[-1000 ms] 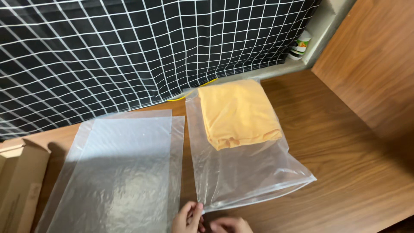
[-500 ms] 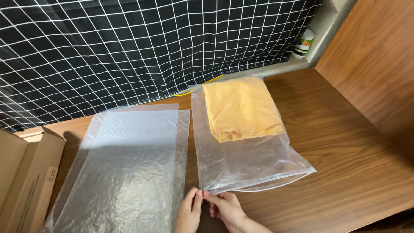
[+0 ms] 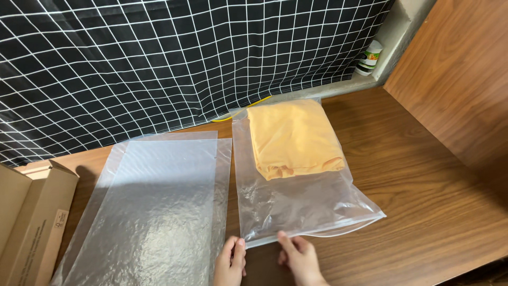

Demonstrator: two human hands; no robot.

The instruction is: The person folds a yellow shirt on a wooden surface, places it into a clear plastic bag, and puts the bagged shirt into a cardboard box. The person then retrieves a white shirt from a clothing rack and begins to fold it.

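Both grips sit at the near, open edge of the bag: left hand w/ fingertips pressing the edge near its left corner, right hand pinching the edge just beside it. Bag lies on the counter, long axis running away from the person; folded orange cloth sits at the far end, well apart from both hands. Left hand nearer the corner. Vs 0.5 s ago: hands have spread apart along the edge.
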